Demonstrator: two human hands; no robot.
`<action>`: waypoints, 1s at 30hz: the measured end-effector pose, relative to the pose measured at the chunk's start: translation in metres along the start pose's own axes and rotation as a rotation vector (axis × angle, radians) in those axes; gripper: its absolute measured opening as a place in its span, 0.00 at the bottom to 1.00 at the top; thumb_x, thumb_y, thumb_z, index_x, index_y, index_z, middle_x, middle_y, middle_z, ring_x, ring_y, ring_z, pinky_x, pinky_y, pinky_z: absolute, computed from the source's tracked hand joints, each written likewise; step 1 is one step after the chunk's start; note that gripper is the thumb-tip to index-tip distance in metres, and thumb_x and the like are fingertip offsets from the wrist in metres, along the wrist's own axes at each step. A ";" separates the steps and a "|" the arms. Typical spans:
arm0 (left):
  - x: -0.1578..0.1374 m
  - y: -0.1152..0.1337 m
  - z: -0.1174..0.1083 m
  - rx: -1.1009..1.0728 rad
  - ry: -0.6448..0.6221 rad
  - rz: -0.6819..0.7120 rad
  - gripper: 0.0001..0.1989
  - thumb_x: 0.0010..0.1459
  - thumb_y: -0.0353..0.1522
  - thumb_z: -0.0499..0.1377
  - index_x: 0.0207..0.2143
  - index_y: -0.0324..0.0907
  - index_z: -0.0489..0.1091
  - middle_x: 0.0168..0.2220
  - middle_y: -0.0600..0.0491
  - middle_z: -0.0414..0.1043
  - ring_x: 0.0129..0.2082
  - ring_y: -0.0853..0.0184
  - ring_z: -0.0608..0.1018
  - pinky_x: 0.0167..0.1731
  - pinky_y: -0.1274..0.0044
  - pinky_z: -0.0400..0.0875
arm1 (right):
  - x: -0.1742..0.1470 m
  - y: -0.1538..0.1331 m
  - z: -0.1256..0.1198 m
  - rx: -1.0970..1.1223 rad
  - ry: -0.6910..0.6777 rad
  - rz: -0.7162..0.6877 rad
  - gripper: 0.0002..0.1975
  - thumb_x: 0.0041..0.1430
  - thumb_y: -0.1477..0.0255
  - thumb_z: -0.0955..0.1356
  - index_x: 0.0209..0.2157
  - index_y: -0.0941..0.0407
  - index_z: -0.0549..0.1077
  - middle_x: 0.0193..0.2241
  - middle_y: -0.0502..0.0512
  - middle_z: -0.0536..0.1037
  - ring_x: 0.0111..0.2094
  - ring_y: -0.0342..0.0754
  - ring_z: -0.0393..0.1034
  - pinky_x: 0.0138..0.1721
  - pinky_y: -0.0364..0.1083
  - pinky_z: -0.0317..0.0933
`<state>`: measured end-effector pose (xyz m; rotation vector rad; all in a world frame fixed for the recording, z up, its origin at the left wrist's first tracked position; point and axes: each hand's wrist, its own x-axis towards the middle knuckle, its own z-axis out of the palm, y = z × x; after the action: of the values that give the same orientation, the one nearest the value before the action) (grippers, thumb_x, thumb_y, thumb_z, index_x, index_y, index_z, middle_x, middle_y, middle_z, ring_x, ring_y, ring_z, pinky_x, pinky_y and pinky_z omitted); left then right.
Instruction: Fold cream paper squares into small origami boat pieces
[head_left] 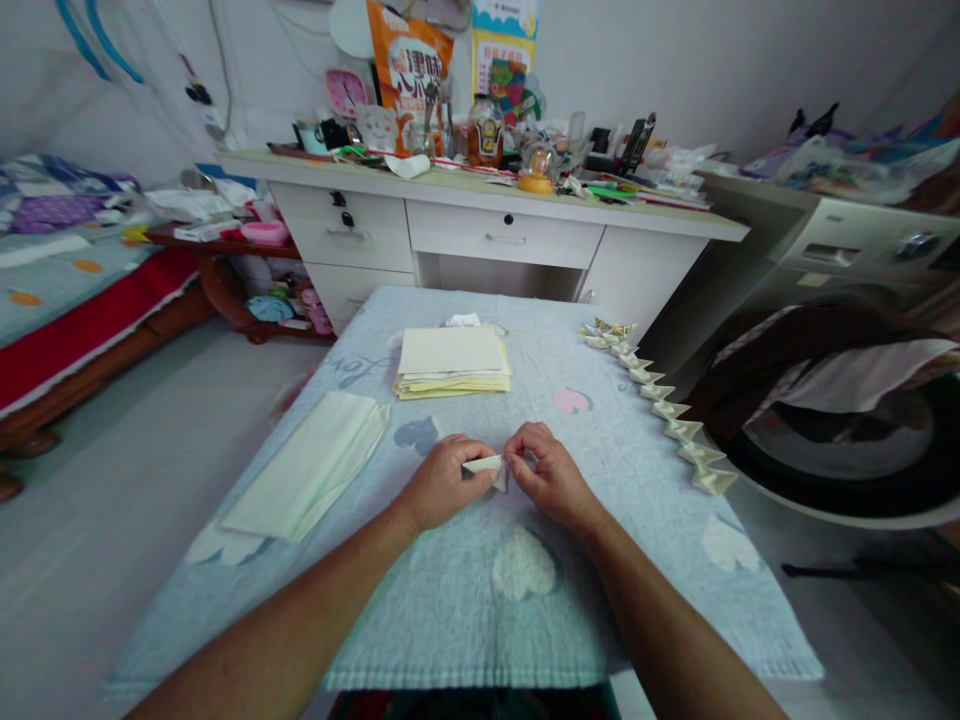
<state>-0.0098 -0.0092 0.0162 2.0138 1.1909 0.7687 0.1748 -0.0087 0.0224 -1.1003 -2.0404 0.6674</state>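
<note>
A small folded piece of cream paper (487,465) is pinched between the thumb and fingers of my left hand (450,480), over the middle of the cloth. My right hand (547,470) is at the paper's right end, thumb and forefinger curled close together; whether they grip its edge is hard to make out. Beyond my hands lies a stack of cream and yellow paper sheets (451,355). To the left is a pile of long pale folded paper (307,465). Along the right side runs a row of folded paper pieces (667,408), each with pointed ends.
A light blue cloth with heart patterns (420,620) covers the table. Behind it stands a white desk (465,222) crowded with jars, a pink clock (345,92) and an orange bag (411,75). A washing machine (840,235) is at the right, a bed (90,290) at the left.
</note>
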 end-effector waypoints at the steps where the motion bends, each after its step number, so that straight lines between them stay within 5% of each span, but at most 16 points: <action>1: 0.000 0.000 0.000 -0.007 0.004 -0.016 0.07 0.52 0.32 0.57 0.27 0.41 0.73 0.26 0.55 0.71 0.31 0.67 0.72 0.35 0.77 0.63 | 0.000 0.000 0.000 -0.013 -0.008 -0.002 0.05 0.57 0.76 0.63 0.28 0.55 0.68 0.28 0.51 0.70 0.35 0.47 0.63 0.40 0.46 0.56; 9: 0.000 -0.008 0.005 -0.083 -0.025 -0.082 0.06 0.49 0.29 0.56 0.27 0.39 0.74 0.26 0.57 0.72 0.27 0.70 0.72 0.29 0.80 0.63 | 0.001 0.003 0.003 -0.109 0.023 -0.021 0.05 0.56 0.78 0.62 0.28 0.55 0.64 0.27 0.51 0.67 0.34 0.47 0.61 0.38 0.46 0.55; 25: 0.000 -0.013 0.002 -0.336 0.000 -0.051 0.09 0.56 0.34 0.57 0.37 0.39 0.70 0.32 0.54 0.71 0.34 0.67 0.72 0.36 0.78 0.64 | 0.000 0.014 0.004 -0.143 0.020 0.064 0.12 0.61 0.74 0.60 0.23 0.55 0.61 0.23 0.51 0.65 0.29 0.47 0.59 0.35 0.46 0.52; 28: 0.000 -0.013 0.004 -0.436 0.035 -0.050 0.08 0.56 0.32 0.57 0.39 0.40 0.67 0.33 0.55 0.69 0.34 0.68 0.71 0.36 0.78 0.64 | -0.003 0.014 0.003 -0.080 0.085 0.028 0.06 0.57 0.77 0.62 0.36 0.56 0.68 0.34 0.55 0.70 0.40 0.50 0.62 0.43 0.48 0.55; 30: 0.001 -0.013 0.005 -0.464 0.070 -0.047 0.06 0.56 0.31 0.57 0.37 0.40 0.66 0.32 0.55 0.68 0.34 0.69 0.71 0.36 0.79 0.64 | -0.004 0.012 0.002 -0.020 0.111 -0.015 0.19 0.54 0.78 0.63 0.49 0.57 0.65 0.44 0.58 0.68 0.47 0.51 0.60 0.49 0.50 0.54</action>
<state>-0.0120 -0.0051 0.0033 1.5834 0.9836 0.9953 0.1809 -0.0062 0.0111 -1.1080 -1.9627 0.5676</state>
